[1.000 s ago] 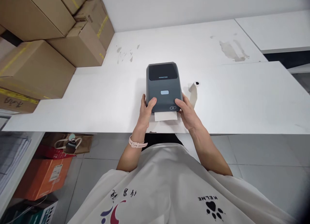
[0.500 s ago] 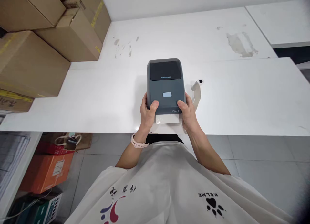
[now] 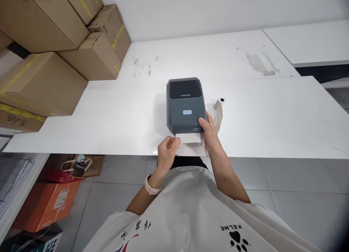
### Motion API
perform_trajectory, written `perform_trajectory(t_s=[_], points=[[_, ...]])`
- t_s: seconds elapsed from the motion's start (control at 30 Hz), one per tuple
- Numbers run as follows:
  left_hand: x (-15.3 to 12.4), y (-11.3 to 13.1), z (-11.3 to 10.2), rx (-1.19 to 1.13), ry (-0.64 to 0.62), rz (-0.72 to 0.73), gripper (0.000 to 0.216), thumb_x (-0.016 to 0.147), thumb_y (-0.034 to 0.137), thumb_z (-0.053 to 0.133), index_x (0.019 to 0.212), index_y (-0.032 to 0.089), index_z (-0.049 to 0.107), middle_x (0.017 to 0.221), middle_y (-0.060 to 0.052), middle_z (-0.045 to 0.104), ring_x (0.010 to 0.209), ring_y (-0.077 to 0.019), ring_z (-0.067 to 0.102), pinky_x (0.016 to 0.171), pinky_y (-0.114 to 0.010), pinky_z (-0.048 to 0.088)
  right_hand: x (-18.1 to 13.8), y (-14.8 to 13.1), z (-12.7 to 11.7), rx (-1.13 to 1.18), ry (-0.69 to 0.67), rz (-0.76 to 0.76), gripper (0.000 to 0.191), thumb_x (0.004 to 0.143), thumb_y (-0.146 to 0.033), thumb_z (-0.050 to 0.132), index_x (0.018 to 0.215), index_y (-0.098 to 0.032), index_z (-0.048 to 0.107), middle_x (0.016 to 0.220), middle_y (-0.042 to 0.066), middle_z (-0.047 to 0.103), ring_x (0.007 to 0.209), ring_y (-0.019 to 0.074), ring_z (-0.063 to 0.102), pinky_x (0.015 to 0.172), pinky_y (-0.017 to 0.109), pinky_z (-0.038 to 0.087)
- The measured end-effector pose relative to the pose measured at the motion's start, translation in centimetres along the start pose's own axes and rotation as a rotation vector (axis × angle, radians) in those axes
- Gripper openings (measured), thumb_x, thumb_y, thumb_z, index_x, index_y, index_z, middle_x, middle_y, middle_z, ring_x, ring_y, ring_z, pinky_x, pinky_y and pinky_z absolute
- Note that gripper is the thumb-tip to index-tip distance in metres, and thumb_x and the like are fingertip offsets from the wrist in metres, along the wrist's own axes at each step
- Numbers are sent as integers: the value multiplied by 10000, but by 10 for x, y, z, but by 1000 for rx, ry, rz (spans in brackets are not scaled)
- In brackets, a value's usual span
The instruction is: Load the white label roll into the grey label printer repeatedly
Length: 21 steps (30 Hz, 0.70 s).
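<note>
A dark grey label printer point(image 3: 186, 121) stands on the white table, its black window at the far end and a pale button in the middle. From its near edge a strip of white label paper point(image 3: 190, 138) sticks out. My left hand point(image 3: 167, 150) is closed, thumb and finger pinching the left corner of that strip. My right hand point(image 3: 211, 134) grips the printer's near right side, thumb on top and fingers along the side. Just right of the printer lies a small paper roll point(image 3: 219, 102) with its loose end trailing towards my right hand.
Cardboard boxes point(image 3: 40, 86) are stacked on the table's left end against the wall. The white table point(image 3: 259, 124) has worn patches near the back. Below its front edge at left are an orange box point(image 3: 45, 204) and a paper bag point(image 3: 94, 166) on the floor.
My left hand has let go of the printer's left side and moved down to pinch the label strip. My right hand has stayed on the printer. The view has shifted slightly.
</note>
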<state>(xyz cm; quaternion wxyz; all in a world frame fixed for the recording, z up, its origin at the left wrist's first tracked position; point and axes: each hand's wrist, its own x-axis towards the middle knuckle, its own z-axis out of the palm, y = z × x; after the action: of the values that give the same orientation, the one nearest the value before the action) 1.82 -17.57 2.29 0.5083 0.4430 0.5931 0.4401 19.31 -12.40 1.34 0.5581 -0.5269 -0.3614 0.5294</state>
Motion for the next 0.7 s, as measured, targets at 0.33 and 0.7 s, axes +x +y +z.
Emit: perform_trajectory(t_s=[0.33,0.7], points=[[7,6,1,-77,-225,-12,488,839,576,695,574,178,600,527,29,547,447,-54,392,458,-233,297,-11,-31,10,-807,184,-886,361,988,-353,532,1345,-296,539,1303,73,693,1468,308,443,1203,580,311],[69,77,-12,-153,295,549,534,951,557,566,571,194,660,494,18,501,456,-77,432,472,-244,347,-16,-48,25,-1483,117,-1373,202,1044,-373,475,1092,-243,622,1007,38,770,1018,209,679,1130,417,309]])
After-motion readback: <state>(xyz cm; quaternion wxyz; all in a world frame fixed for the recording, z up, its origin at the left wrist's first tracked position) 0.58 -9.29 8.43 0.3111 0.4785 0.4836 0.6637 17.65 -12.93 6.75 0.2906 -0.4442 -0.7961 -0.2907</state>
